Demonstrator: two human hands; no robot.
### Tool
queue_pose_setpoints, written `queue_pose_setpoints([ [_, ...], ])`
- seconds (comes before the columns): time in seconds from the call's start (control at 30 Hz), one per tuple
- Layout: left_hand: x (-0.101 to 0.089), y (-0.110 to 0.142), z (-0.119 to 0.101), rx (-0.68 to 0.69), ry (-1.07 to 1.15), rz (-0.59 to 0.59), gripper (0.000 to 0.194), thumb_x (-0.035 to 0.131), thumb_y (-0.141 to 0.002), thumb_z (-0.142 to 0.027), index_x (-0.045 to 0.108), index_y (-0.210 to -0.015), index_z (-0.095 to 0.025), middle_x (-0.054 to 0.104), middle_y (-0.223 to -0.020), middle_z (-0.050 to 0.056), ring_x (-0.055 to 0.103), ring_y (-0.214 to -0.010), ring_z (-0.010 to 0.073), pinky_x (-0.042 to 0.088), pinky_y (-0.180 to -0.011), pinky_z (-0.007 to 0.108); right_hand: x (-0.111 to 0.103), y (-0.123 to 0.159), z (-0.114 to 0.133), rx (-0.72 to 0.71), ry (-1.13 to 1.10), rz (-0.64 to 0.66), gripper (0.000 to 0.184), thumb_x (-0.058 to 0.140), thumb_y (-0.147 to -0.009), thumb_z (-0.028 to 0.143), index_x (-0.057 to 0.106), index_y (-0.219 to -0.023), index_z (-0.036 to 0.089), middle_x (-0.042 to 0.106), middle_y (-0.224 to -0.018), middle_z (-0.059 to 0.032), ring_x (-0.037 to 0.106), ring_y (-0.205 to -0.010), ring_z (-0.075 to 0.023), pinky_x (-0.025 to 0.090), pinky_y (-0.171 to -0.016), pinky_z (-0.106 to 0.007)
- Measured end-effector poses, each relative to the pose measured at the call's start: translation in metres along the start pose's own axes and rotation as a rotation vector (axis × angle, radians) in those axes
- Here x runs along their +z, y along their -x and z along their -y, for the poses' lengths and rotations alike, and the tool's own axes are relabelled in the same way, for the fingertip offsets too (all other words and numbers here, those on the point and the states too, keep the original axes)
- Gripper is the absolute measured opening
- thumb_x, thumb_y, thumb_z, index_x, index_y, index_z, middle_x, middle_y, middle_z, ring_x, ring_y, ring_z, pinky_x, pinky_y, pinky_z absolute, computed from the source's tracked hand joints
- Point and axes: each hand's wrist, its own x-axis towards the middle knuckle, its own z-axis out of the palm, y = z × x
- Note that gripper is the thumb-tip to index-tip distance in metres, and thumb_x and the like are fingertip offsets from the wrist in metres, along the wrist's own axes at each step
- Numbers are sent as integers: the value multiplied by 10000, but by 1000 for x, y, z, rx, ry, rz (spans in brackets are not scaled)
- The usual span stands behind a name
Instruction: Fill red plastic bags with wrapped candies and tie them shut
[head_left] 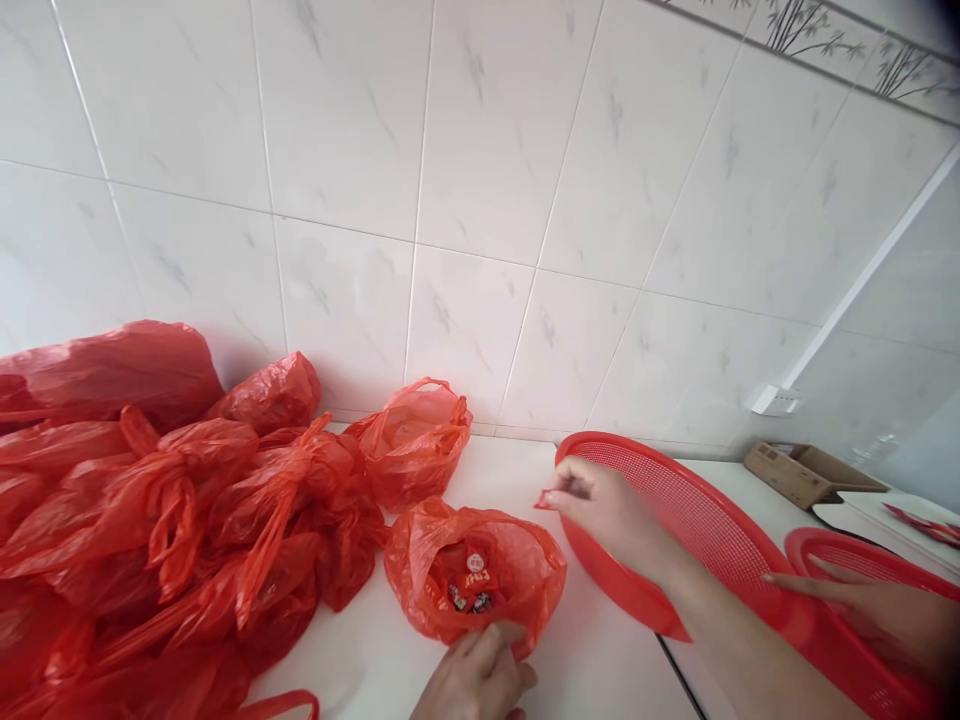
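Note:
In the middle of the table stands an open red plastic bag [409, 560] with several small red wrapped packets [472, 575] inside, some dark and white pieces among them. At its near rim is my left hand [480, 672], fingers curled and closed on the edge of the plastic. My right hand [600, 500] is raised to the right of the bag, over the edge of a big red mesh basket [675, 490]. Pinched between its thumb and fingers is a small red packet [544, 499], apart from the bag.
Tied red bags [210, 500] are heaped on the left. Another open red bag [412, 440] stands by the wall. Another person's hand [862, 600] reaches over a second red basket [840, 540] at right. Behind it are a cardboard box [795, 475] and a wall socket [777, 401].

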Motion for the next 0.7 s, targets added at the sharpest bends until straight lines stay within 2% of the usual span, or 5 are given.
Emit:
queue_pose_setpoints([
  [0.13, -8, -5, -7, 55, -39, -72, 184, 555, -805, -167, 595, -981, -203, 634, -1097, 105, 641, -775, 176, 546, -653, 268, 29, 7, 5, -46, 58, -6, 138, 578, -766, 303, 582, -894, 250, 603, -792, 17, 546, -679, -137, 439, -647, -274],
  [0.3, -31, -7, -19, 187, -195, -216, 176, 492, -896, -217, 596, -1037, -227, 683, -1014, 62, 637, -696, 127, 511, -602, 191, 43, 24, -4, -72, 182, 48, 121, 496, -827, 299, 602, -858, 251, 645, -849, 8, 581, -732, -149, 424, -654, -265],
  [0.43, -50, -7, -21, 198, -328, -494, 319, 546, -834, -153, 568, -1134, -257, 665, -1076, 74, 630, -946, 187, 498, -837, 293, 56, 46, -22, -123, 408, 134, 283, 401, -828, 158, 627, -961, 265, 657, -953, -10, 615, -766, -163, 402, -662, -266],
  [0.53, -62, -13, -15, 81, -430, -596, 381, 570, -788, -121, 571, -1156, -221, 594, -1225, 129, 491, -1213, 263, 379, -1017, 421, 68, 60, -40, -115, 612, 170, 412, 351, -776, 55, 633, -1001, 254, 645, -1005, -44, 618, -732, -181, 374, -618, -272],
  [0.7, -86, -29, 7, -312, -476, -400, 487, 541, -800, -140, 519, -1282, -211, 569, -1288, 137, 467, -1231, 318, 224, -1064, 575, 76, 74, -67, -57, 739, 181, 545, 335, -651, -64, 657, -971, 238, 636, -1013, -85, 594, -854, -241, 370, -651, -293],
])
